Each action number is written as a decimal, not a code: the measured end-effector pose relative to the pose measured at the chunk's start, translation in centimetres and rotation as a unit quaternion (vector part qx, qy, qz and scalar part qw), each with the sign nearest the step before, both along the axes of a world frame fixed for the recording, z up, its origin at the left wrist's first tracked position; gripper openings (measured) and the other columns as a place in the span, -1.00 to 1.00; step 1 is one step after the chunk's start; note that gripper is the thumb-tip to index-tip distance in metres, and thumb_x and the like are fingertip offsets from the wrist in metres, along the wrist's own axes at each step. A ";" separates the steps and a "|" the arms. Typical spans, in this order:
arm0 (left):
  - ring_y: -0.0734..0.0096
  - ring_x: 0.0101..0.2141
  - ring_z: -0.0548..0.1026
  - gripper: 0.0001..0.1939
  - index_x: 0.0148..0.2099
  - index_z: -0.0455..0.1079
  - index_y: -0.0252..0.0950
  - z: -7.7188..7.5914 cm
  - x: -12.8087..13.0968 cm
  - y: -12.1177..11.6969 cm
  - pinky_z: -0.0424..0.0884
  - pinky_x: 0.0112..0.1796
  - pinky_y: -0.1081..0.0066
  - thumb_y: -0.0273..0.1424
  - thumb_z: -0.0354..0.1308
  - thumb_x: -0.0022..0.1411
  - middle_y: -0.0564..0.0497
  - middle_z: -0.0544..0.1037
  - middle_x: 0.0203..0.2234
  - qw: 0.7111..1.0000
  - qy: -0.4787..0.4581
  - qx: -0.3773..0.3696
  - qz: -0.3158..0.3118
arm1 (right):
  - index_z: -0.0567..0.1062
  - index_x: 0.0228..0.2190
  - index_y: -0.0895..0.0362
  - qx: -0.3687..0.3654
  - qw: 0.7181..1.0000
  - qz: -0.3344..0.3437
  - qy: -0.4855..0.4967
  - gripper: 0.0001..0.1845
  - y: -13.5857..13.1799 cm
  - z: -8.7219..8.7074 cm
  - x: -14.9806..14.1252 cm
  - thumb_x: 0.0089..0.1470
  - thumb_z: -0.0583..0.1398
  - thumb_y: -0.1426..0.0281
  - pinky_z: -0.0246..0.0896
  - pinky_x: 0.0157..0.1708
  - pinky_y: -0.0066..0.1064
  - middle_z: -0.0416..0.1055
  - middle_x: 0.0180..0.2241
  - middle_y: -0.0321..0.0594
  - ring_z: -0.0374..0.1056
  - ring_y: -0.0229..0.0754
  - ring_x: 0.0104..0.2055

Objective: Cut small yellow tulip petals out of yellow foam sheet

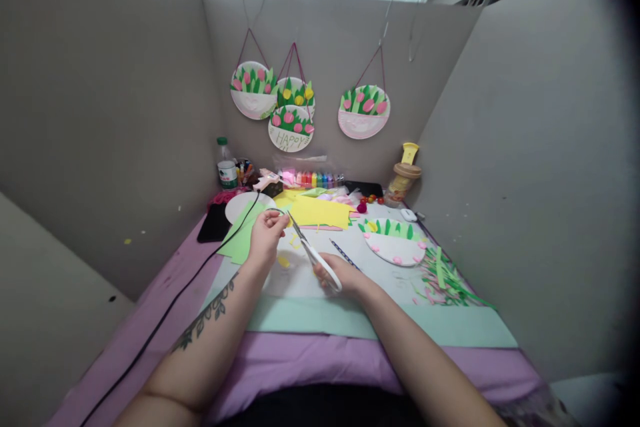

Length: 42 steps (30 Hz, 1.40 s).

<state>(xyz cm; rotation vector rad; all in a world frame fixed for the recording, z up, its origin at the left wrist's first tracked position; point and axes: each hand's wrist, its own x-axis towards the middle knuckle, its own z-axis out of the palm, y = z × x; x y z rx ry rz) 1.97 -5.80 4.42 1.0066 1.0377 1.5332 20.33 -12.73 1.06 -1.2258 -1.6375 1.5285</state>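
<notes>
My right hand point(347, 275) is closed on the handles of a pair of white scissors point(309, 248), whose blades point up and left. The fingers of my left hand point(266, 235) are pinched close to the blade tips. A small light green piece of paper point(287, 207) shows at those fingertips; most of it is hidden by the hand. Beneath the scissors, a small yellow paper piece point(283, 261) lies on the white work surface. A dark patterned pencil point(345, 255) rests just beyond my right hand.
Yellow paper point(320, 212) and light green sheets point(235, 243) lie behind and left. A decorated paper plate point(395, 250) sits right, beside green paper strips point(447, 280). A black cable point(165, 317) crosses from a glue gun point(267, 179). Grey panels point(320, 27) with hanging plates enclose the table.
</notes>
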 end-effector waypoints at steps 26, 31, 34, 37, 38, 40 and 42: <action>0.53 -0.50 0.45 -0.49 -0.18 0.20 -0.28 0.2 -0.3 0.1 0.39 -0.38 0.46 -0.37 0.35 -0.17 0.16 0.45 -0.55 1.000 -0.015 -0.005 -0.019 | 0.29 -0.45 0.11 -0.004 1.000 -0.011 0.014 -0.72 0.5 -1.0 0.0 -0.05 0.22 0.18 0.06 -0.62 -0.53 0.20 -0.58 -0.40 0.13 -0.37 -0.61; 0.55 -0.53 0.43 -0.49 -0.19 0.21 -0.30 0.4 -0.3 0.1 0.40 -0.37 0.42 -0.39 0.36 -0.21 0.19 0.42 -0.58 0.999 -0.013 -0.011 -0.036 | 0.27 -0.46 0.11 -0.002 1.000 -0.010 0.021 -0.71 0.5 -1.0 -0.2 -0.05 0.22 0.18 0.10 -0.58 -0.53 0.18 -0.56 -0.41 0.14 -0.38 -0.59; 0.57 -0.55 0.41 -0.49 -0.19 0.21 -0.31 0.5 -0.2 0.0 0.39 -0.39 0.43 -0.39 0.35 -0.20 0.20 0.40 -0.59 0.999 -0.013 -0.012 -0.043 | 0.25 -0.46 0.10 -0.003 1.000 -0.005 0.030 -0.69 0.4 -1.0 -0.2 -0.05 0.22 0.17 0.10 -0.58 -0.53 0.16 -0.55 -0.42 0.13 -0.39 -0.60; 0.57 -0.55 0.40 -0.49 -0.19 0.21 -0.31 0.6 -0.2 -0.1 0.38 -0.39 0.45 -0.39 0.35 -0.20 0.20 0.40 -0.59 0.999 -0.014 -0.012 -0.042 | 0.26 -0.45 0.11 -0.005 1.000 -0.003 0.030 -0.68 0.5 -1.1 -0.1 -0.06 0.22 0.16 0.08 -0.60 -0.53 0.17 -0.55 -0.41 0.13 -0.39 -0.60; 0.57 -0.55 0.40 -0.49 -0.19 0.21 -0.31 0.6 -0.2 -0.1 0.38 -0.39 0.45 -0.39 0.35 -0.20 0.20 0.40 -0.59 0.999 -0.014 -0.013 -0.041 | 0.27 -0.45 0.11 -0.005 1.000 -0.004 0.028 -0.69 0.5 -1.2 -0.1 -0.06 0.22 0.16 0.07 -0.60 -0.53 0.18 -0.55 -0.40 0.14 -0.38 -0.60; 0.57 -0.54 0.40 -0.49 -0.19 0.21 -0.31 0.5 -0.2 0.0 0.38 -0.39 0.45 -0.38 0.35 -0.20 0.20 0.40 -0.58 0.999 -0.014 -0.013 -0.039 | 0.28 -0.44 0.11 -0.005 1.000 -0.008 0.022 -0.70 0.5 -1.1 0.0 -0.06 0.22 0.17 0.07 -0.61 -0.53 0.19 -0.55 -0.40 0.15 -0.37 -0.60; 0.57 -0.54 0.40 -0.49 -0.18 0.21 -0.31 0.5 -0.3 0.0 0.39 -0.39 0.44 -0.38 0.34 -0.19 0.19 0.41 -0.57 0.999 -0.014 -0.012 -0.036 | 0.29 -0.44 0.12 -0.006 1.000 -0.011 0.018 -0.70 0.5 -1.0 0.0 -0.06 0.22 0.17 0.07 -0.60 -0.52 0.20 -0.57 -0.40 0.15 -0.36 -0.60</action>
